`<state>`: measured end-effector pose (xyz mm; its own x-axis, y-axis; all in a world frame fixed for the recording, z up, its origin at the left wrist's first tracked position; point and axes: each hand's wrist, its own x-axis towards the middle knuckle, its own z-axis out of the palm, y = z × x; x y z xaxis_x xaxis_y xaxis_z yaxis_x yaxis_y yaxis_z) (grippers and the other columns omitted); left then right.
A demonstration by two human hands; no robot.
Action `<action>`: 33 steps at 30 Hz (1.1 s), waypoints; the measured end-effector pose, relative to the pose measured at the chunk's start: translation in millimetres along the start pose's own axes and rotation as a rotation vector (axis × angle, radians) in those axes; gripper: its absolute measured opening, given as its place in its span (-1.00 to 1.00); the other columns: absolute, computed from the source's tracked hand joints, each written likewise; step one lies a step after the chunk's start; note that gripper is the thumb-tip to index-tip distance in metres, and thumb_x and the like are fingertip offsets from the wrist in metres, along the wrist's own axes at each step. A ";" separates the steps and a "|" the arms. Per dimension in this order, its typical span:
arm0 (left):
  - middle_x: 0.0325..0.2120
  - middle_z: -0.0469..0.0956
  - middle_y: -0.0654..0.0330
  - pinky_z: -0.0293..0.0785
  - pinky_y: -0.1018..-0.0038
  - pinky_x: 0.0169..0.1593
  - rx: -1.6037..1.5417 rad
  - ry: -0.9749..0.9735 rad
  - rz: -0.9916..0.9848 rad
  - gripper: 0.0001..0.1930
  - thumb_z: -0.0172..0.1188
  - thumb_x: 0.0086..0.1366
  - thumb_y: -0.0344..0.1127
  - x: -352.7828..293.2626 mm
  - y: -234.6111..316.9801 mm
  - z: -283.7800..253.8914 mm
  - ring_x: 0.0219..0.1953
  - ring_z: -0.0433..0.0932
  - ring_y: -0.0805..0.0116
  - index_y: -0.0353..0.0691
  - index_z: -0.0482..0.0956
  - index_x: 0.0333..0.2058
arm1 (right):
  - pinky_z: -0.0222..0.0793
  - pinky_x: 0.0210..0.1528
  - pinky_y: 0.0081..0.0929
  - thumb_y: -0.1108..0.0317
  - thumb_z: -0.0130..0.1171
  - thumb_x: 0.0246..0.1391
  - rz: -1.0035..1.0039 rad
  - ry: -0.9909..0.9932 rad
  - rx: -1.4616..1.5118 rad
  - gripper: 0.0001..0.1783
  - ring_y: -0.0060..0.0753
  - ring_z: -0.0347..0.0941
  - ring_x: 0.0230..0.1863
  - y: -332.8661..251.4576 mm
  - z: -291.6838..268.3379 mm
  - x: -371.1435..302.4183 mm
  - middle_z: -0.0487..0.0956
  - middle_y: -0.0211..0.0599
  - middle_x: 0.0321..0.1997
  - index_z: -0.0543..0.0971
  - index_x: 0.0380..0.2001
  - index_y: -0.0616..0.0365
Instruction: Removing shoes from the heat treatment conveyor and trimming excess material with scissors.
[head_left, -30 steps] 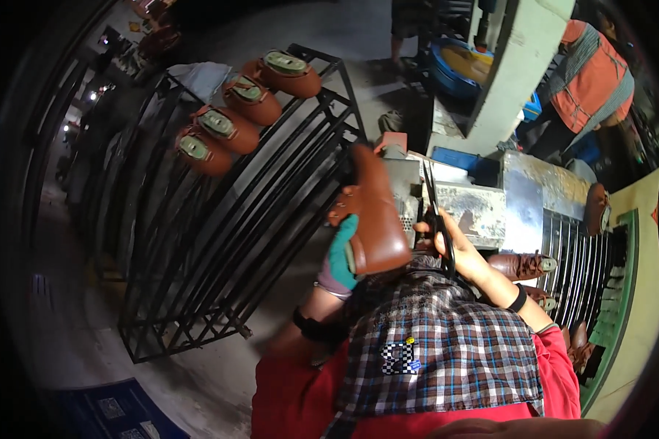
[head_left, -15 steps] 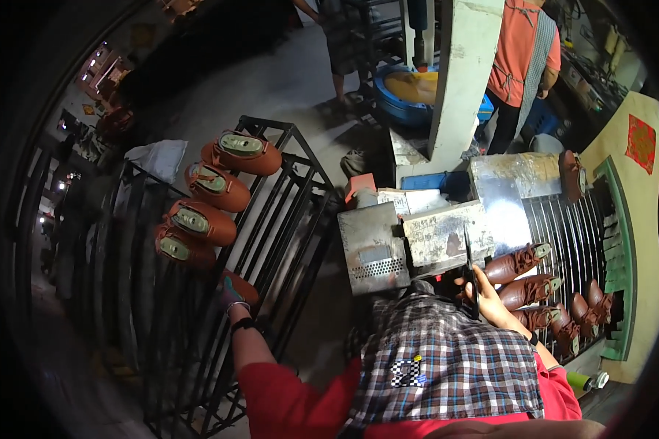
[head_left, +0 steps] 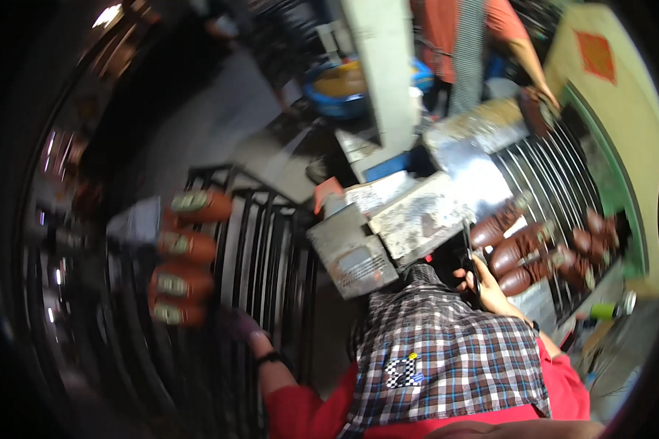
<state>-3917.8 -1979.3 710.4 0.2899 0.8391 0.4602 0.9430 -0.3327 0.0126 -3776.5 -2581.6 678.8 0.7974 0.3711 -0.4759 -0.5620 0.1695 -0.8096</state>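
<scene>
My left hand (head_left: 241,323), in a purple glove, is beside the black rack on the left. Its fingers are smeared by motion, and I cannot make out anything in them. Close to it, brown shoes with pale insoles stand in a column, the nearest shoe (head_left: 179,313) just left of my fingers. My right hand (head_left: 488,287), bare, is closed around a long, thin, dark tool (head_left: 469,245) that points away from me; its exact kind is unclear. Right of this hand, a dark brown laced shoe (head_left: 516,249) lies among several others.
Ahead of me are a perforated metal box (head_left: 353,256) and a worn white box (head_left: 417,219). Metal rollers (head_left: 545,164) lie on the right, edged by a green frame (head_left: 622,194). Across them, a co-worker's hand (head_left: 548,96) touches a shoe (head_left: 534,113). A black rack (head_left: 260,256) fills the left.
My view has swung, blurring the picture. The reddish-brown shoe at my left hand no longer shows there. The co-worker's arm now reaches to the far shoe. My right hand keeps its tool.
</scene>
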 end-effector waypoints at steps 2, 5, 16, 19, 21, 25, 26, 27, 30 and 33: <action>0.17 0.31 -0.20 0.17 0.08 0.28 -0.016 0.088 0.299 -0.35 0.16 0.26 -0.06 -45.5 88.2 -20.9 0.24 0.26 -0.08 -0.36 0.28 0.21 | 0.39 -0.16 -0.57 0.15 0.11 0.26 -0.022 0.106 -0.076 -0.24 -0.59 0.39 -0.26 0.6 -12.9 10.4 0.52 -0.29 -0.13 0.02 0.35 0.20; 0.20 0.29 -0.09 0.18 0.27 0.28 -0.956 -0.294 0.559 -0.35 0.21 0.24 -0.33 -98.9 167.7 -30.2 0.23 0.29 0.09 -0.40 0.19 0.25 | 0.39 -0.22 -0.56 0.17 0.14 0.23 -0.097 0.118 0.011 -0.28 -0.59 0.41 -0.31 2.7 -10.0 33.3 0.53 -0.34 -0.26 0.09 0.31 0.25; 0.09 0.39 -0.23 0.29 0.27 0.21 -1.164 -0.893 1.524 -0.20 0.38 0.09 -0.18 -289.6 451.3 -142.7 0.17 0.38 -0.06 -0.44 0.22 0.21 | 0.42 -0.14 -0.58 0.49 0.09 0.21 -0.355 0.310 0.001 -0.24 -0.54 0.45 -0.20 68.1 -87.5 -2.4 0.51 -0.12 -0.09 -0.06 0.36 0.18; 0.20 0.22 -0.28 0.23 0.20 0.26 -0.889 -0.953 1.658 0.04 0.35 0.04 0.07 -347.8 529.4 -137.9 0.23 0.25 -0.16 -0.43 -0.01 0.30 | 0.41 -0.14 -0.59 0.53 0.10 0.19 -0.389 0.524 -0.050 -0.22 -0.59 0.42 -0.25 86.0 -91.8 -32.0 0.50 -0.11 -0.08 -0.06 0.36 0.18; 0.26 0.13 -0.25 0.19 0.22 0.30 -0.670 -0.948 1.689 0.20 0.38 -0.06 0.15 -387.0 578.5 -105.5 0.27 0.21 -0.12 -0.43 -0.14 0.33 | 0.40 -0.15 -0.60 0.47 0.13 0.18 -0.362 0.632 0.069 -0.20 -0.62 0.38 -0.32 83.7 -86.0 -52.8 0.50 -0.16 -0.10 -0.05 0.37 0.18; 0.32 0.06 -0.08 0.19 0.31 0.32 -0.385 -0.928 1.680 0.27 0.46 -0.19 0.13 -426.2 634.9 -54.8 0.30 0.20 0.03 -0.32 -0.13 0.35 | 0.41 -0.15 -0.57 0.30 0.10 0.23 -0.280 0.763 0.174 -0.20 -0.62 0.39 -0.32 94.3 -74.1 -82.0 0.49 -0.18 -0.13 -0.08 0.38 0.18; 0.29 0.13 -0.08 0.21 0.31 0.30 -0.464 -0.944 1.649 0.22 0.47 -0.20 0.10 -431.8 642.8 -50.8 0.28 0.25 0.03 -0.31 -0.04 0.33 | 0.41 -0.16 -0.55 0.30 0.08 0.24 -0.300 0.809 0.160 -0.21 -0.61 0.40 -0.32 106.4 -70.7 -84.4 0.49 -0.19 -0.13 -0.08 0.38 0.17; 0.26 0.20 -0.08 0.24 0.31 0.29 -0.535 -0.969 1.614 0.17 0.48 -0.21 0.07 -433.6 643.0 -54.3 0.25 0.29 0.04 -0.31 0.04 0.31 | 0.42 -0.16 -0.54 0.29 0.06 0.26 -0.308 0.855 0.149 -0.23 -0.61 0.41 -0.32 118.8 -64.0 -92.6 0.49 -0.19 -0.13 -0.08 0.38 0.17; 0.01 0.52 -0.02 0.40 0.28 0.13 -0.647 -1.198 1.510 -0.15 0.46 -0.18 0.02 -424.8 648.5 -58.3 0.08 0.49 0.04 -0.19 0.40 0.12 | 0.42 -0.20 -0.53 0.29 0.03 0.27 -0.281 0.896 0.208 -0.26 -0.59 0.42 -0.32 125.2 -53.4 -95.9 0.50 -0.20 -0.12 -0.07 0.38 0.17; -0.05 0.55 -0.06 0.42 0.27 0.08 -0.762 -1.191 1.551 -0.20 0.46 -0.17 0.08 -411.2 657.5 -66.0 0.05 0.50 0.02 -0.26 0.47 0.02 | 0.40 -0.22 -0.56 0.30 0.02 0.28 -0.260 0.891 0.226 -0.28 -0.60 0.41 -0.33 111.2 -60.7 -87.3 0.50 -0.20 -0.14 -0.06 0.37 0.18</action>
<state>-3427.9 -2571.5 588.1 0.8199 -0.5343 -0.2055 -0.2680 -0.6755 0.6869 -3895.2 -2650.5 609.4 0.7251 -0.5193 -0.4523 -0.2980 0.3555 -0.8859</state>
